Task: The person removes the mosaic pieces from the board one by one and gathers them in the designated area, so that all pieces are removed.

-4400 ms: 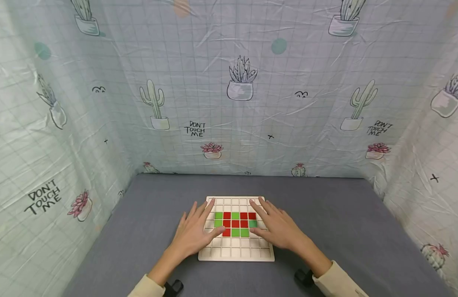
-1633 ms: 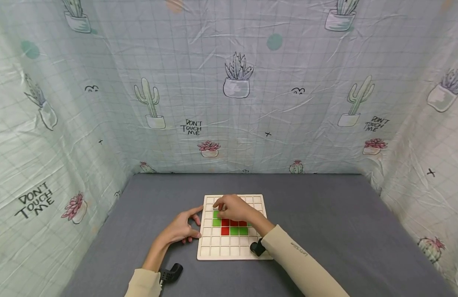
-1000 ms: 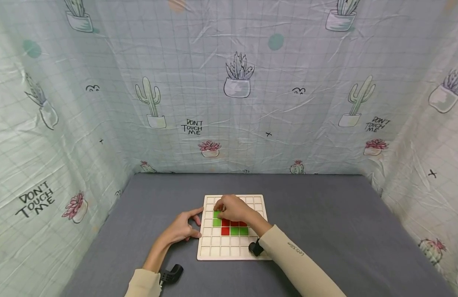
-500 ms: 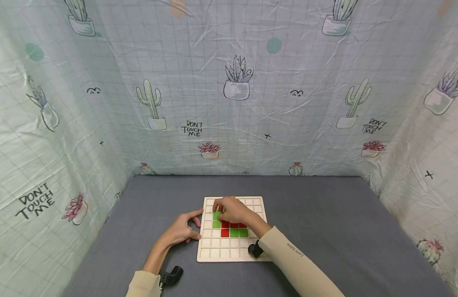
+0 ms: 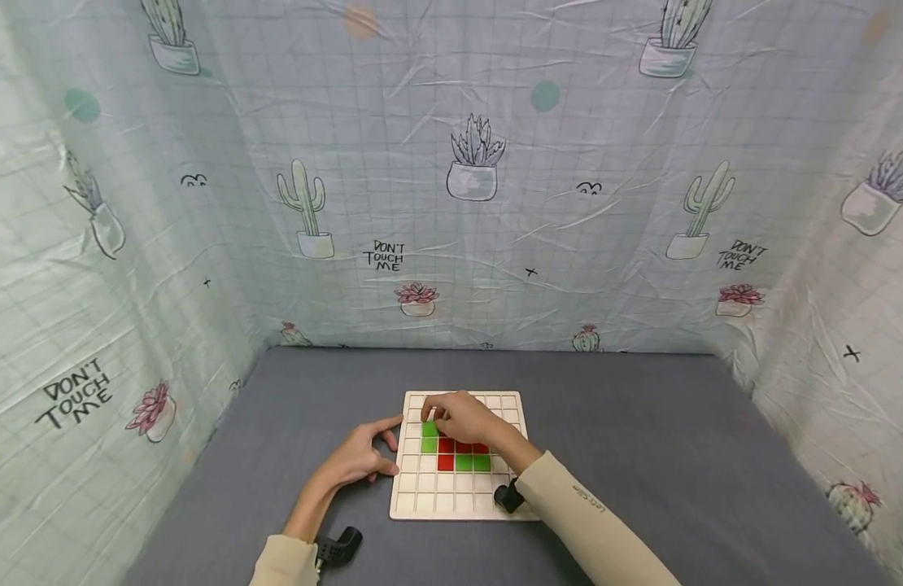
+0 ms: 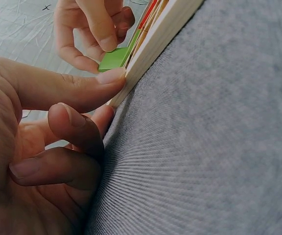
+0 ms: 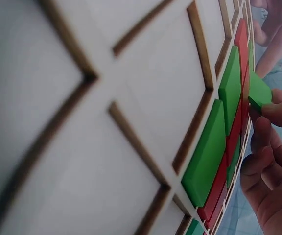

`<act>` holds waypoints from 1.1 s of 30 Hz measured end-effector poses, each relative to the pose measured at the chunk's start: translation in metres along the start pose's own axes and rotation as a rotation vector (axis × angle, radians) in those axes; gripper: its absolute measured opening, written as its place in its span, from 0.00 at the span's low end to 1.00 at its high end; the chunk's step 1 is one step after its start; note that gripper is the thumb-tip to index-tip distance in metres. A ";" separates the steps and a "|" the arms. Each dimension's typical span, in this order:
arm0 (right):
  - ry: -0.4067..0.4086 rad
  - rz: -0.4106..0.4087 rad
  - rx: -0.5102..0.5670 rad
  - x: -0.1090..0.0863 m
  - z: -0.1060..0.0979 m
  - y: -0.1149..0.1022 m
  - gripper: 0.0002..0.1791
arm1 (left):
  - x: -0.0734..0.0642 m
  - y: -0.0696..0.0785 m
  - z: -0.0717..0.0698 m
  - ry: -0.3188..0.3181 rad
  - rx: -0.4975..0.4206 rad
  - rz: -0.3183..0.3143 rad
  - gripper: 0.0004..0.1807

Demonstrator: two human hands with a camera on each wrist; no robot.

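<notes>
The pale wooden grid board (image 5: 415, 503) lies on the grey tabletop with red and green square tiles set in its middle cells. My right hand (image 5: 462, 417) reaches over it and pinches a green tile (image 7: 259, 90) between thumb and fingers. In the left wrist view this green tile (image 6: 114, 59) stands tilted at the board's level. My left hand (image 5: 355, 456) rests at the board's left side, index finger and thumb spread apart with their tips against its edge. My right hand hides some of the tiles behind it.
Near the board's middle sit a red tile (image 5: 446, 462) and green tiles (image 5: 473, 462). A black wrist camera (image 5: 339, 547) is on the left wrist, another (image 5: 508, 495) over the board's lower right. A printed cactus curtain (image 5: 525, 309) stands behind the grey tabletop (image 5: 627, 456).
Both hands were spread over the board at first. The left moved to the left edge; the right crossed to the upper-left tiles and took a green tile. Lately both have barely moved.
</notes>
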State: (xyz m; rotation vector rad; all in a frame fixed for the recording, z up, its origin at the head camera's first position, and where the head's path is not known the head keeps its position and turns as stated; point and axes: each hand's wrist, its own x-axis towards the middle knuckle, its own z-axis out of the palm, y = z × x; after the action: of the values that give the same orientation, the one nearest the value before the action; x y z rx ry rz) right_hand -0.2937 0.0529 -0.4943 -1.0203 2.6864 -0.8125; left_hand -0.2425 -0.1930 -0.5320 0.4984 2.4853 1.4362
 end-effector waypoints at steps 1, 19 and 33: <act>0.001 -0.001 0.003 0.000 0.000 0.001 0.15 | 0.000 0.000 0.000 -0.001 -0.003 -0.001 0.49; 0.060 -0.009 0.141 -0.022 -0.023 0.012 0.14 | 0.001 -0.001 0.003 -0.007 -0.031 -0.005 0.49; 0.092 -0.026 0.157 -0.050 -0.046 0.031 0.11 | 0.000 0.000 0.001 0.009 -0.042 -0.005 0.50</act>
State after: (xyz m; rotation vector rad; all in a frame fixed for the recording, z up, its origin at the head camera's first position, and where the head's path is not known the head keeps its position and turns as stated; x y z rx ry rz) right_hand -0.2879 0.1248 -0.4746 -1.0068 2.6372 -1.0816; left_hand -0.2420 -0.1925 -0.5321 0.4790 2.4562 1.4885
